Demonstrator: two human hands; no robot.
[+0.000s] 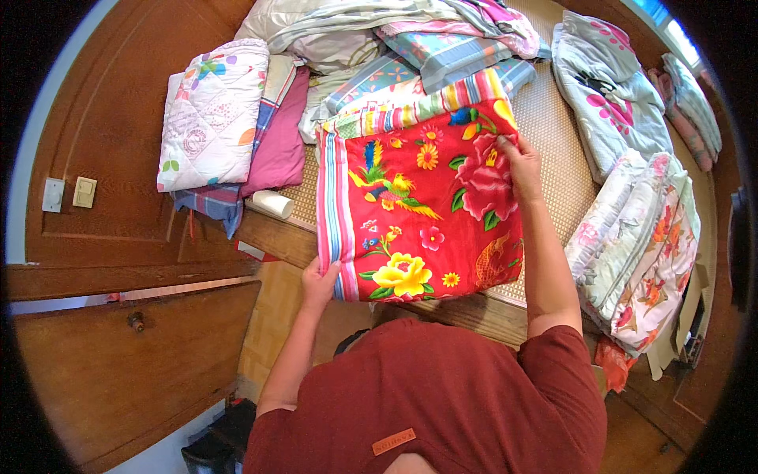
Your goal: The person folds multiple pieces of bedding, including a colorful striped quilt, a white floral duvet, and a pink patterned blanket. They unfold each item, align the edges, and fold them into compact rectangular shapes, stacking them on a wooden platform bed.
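Note:
A folded red blanket [426, 213] with flowers, a bird and striped borders is held up in front of me, over the near edge of the bed. My left hand [320, 282] grips its lower left corner at the striped border, fingers closed on the cloth. Higher up, my right hand [521, 162] is closed on its right edge, beside a large pink-red flower. The blanket's far end reaches up to blue patterned pillows [442, 59]; its back side is hidden.
A white quilt [213, 118] lies on a magenta cloth [280, 134] at the left, next to a white cylinder [273, 204]. Folded grey-blue bedding [612, 95] and floral quilts [639, 245] are on the right. A woven mat [553, 118] covers the bed. Wooden panelling [126, 150] stands left.

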